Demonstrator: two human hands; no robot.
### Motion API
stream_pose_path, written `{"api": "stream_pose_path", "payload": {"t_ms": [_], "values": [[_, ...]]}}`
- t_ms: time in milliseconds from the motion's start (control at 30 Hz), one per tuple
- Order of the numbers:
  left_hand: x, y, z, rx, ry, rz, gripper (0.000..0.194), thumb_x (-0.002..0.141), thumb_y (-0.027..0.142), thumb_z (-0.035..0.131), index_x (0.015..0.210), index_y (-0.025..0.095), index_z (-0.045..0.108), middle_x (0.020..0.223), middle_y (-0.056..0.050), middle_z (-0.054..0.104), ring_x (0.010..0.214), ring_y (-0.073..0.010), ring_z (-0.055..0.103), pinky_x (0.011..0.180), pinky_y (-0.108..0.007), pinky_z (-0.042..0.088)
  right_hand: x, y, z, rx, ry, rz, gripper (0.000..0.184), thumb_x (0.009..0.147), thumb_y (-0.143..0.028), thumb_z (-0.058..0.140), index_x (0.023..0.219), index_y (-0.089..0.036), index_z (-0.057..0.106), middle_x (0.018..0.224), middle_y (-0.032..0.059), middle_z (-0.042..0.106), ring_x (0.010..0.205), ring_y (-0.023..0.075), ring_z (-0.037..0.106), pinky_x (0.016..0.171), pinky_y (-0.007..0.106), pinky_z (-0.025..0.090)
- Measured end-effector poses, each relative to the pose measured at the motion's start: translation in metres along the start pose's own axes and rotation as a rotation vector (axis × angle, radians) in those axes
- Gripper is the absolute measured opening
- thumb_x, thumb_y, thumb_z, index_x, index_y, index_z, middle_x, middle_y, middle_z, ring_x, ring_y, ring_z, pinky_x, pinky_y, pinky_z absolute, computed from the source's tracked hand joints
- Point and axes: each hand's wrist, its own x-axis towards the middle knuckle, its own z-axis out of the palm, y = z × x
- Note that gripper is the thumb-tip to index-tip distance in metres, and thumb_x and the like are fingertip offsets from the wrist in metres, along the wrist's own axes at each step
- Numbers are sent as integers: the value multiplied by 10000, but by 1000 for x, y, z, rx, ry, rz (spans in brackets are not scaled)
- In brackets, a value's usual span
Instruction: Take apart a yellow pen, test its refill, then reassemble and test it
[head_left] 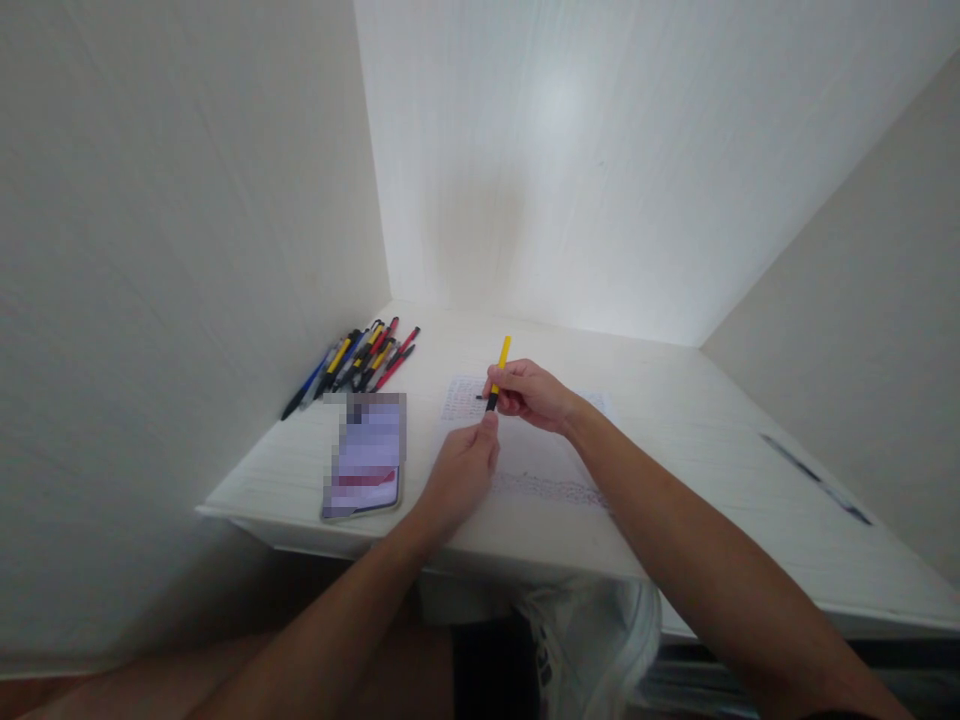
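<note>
A yellow-and-black pen (504, 352) is held above a sheet of paper (536, 450), its yellow end tilted up and away. Pinched around the pen's middle are the thumb and fingers of my right hand (534, 395). Closer to me, my left hand (461, 468) grips the lower black end between thumb and fingers. The pen's near tip is hidden in that hand. A small dark piece (480, 397) shows beside the right fingertips; I cannot tell what it is. Rows of handwriting or print run along the top and lower part of the paper.
Several pens (367, 355) in blue, red, yellow and black lie piled by the left wall. A phone (367, 455) with a blurred screen rests left of the paper. White panels enclose the white desk (675, 450). A translucent plastic bag (600, 640) hangs below its front edge.
</note>
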Motion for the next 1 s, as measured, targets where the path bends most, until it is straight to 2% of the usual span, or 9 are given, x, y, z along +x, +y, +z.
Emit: {"api": "stream_pose_path", "payload": {"t_ms": [200,367,500,600,700,767,867,933,1000], "values": [[0,-2,1,-168,-61,-6,674,869,754,489,504,206,342,433,43,301,388,-76,269,408,-237,178,0,-1,5,62,-28,-62,431,783,-527,745,626,-162,577,483,-55,407,478,68,275,490,271,176],[-4,7,0,-534,-154,-164,614,873,611,616,518,199,330,451,66,250,361,-60,178,364,-222,105,-2,-1,8,97,-13,-70,404,799,-510,736,652,-153,618,488,-52,414,486,71,272,490,272,174],[-7,17,-7,-807,-290,-222,555,1010,412,456,519,175,353,473,61,193,376,-70,122,376,-226,82,-2,-2,10,140,-5,-64,364,814,-484,733,699,-148,653,508,-49,432,493,69,289,481,267,181],[-11,22,-13,-995,-426,-259,565,1058,371,307,527,178,337,482,55,143,386,-89,101,389,-243,125,-3,-2,10,208,-40,-68,355,784,-490,765,729,-152,671,516,-60,429,490,60,294,477,250,189],[-14,24,-13,-1081,-477,-258,564,1066,366,250,536,182,313,483,51,134,391,-97,97,396,-253,152,-3,-1,10,244,-74,-60,349,730,-485,812,730,-165,673,526,-65,438,493,55,305,474,232,189],[-15,23,-9,-1003,-421,-235,561,1058,397,288,544,181,342,482,55,157,390,-90,95,392,-243,125,-3,-1,9,254,-77,-45,347,715,-480,824,724,-167,674,530,-63,439,495,55,302,472,229,186],[-11,22,-4,-698,-182,-214,484,1007,445,453,600,184,437,493,73,208,390,-73,104,386,-229,69,-2,1,6,272,-53,-24,363,735,-503,806,727,-163,680,544,-55,432,499,58,269,466,230,163],[-8,21,-3,-426,3,-141,406,964,423,541,640,186,481,494,74,261,388,-74,179,389,-225,107,-2,2,4,272,-25,-21,383,743,-523,793,731,-157,682,562,-44,441,506,62,265,462,234,148],[-6,22,-6,-152,139,7,362,942,380,572,645,181,512,494,58,344,422,-86,298,420,-226,197,-1,3,2,258,2,-17,394,745,-528,789,734,-148,686,563,-37,440,512,66,271,461,237,143]]}}
